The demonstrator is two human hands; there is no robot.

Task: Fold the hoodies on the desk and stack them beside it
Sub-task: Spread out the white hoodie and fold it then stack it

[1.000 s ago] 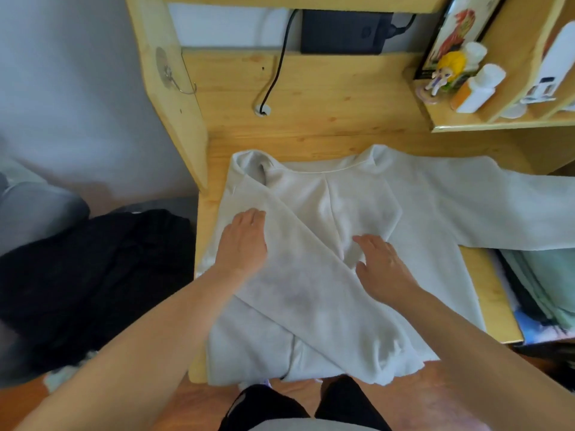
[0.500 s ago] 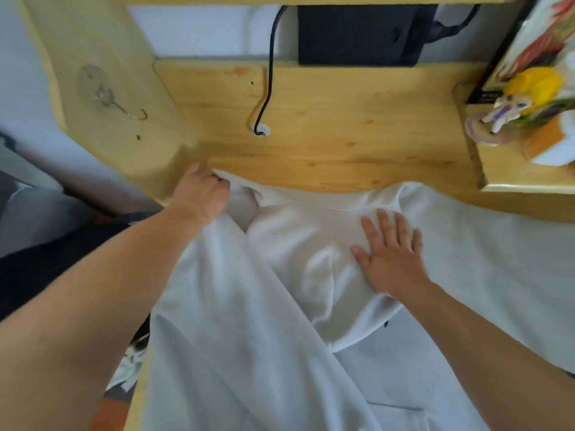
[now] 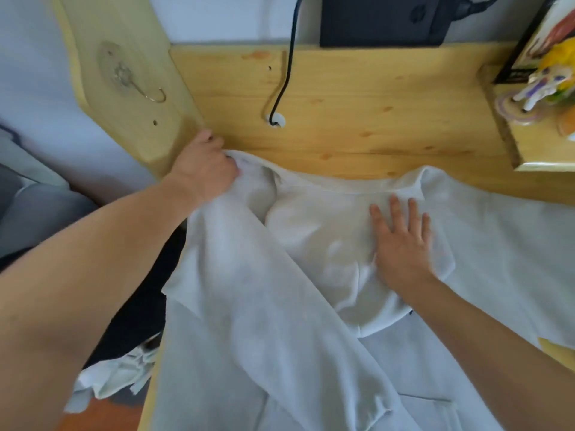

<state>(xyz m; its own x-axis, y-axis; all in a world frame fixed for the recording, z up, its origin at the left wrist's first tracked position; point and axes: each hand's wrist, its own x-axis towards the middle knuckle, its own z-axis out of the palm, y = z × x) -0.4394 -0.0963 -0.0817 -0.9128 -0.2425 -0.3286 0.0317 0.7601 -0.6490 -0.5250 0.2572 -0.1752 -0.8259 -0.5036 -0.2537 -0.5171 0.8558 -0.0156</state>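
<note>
A pale grey-white hoodie (image 3: 249, 306) lies spread over the wooden desk (image 3: 357, 119), its left sleeve folded diagonally across the body and its right sleeve running off to the right. My left hand (image 3: 205, 169) grips the hoodie's far left shoulder corner, close to the desk's side panel. Flat on the hood, in the middle of the garment, rests my right hand (image 3: 401, 241) with its fingers spread.
A black cable (image 3: 286, 63) drops into a hole in the desk back, below a black box (image 3: 382, 20). A shelf with a figurine (image 3: 535, 88) juts in at the right. Dark clothes (image 3: 146, 290) and white cloth (image 3: 118, 374) lie left of the desk.
The view has closed in on the desk's far side. My left hand moved from the sleeve to the far left shoulder and gripped it; my right hand slid up onto the hood.
</note>
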